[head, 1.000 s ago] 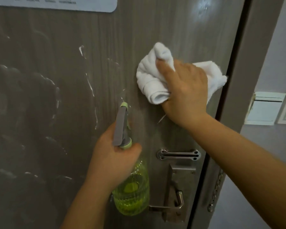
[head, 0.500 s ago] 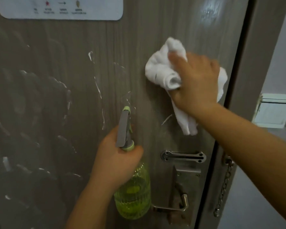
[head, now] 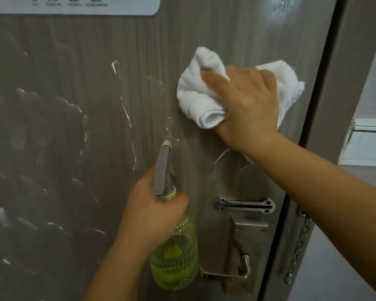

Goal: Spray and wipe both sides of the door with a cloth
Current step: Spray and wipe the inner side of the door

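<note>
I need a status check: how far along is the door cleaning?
Done: this face of the door is sprayed, with wet streaks at left. In hand: right hand presses white cloth near the edge; left hand holds spray bottle. Left: the streaks, the other side.

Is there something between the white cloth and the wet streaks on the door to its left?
Nothing visible. The white cloth, gripped by the right hand, lies on the door; bare wood separates it from the streaks. The spray bottle sits lower.
</note>
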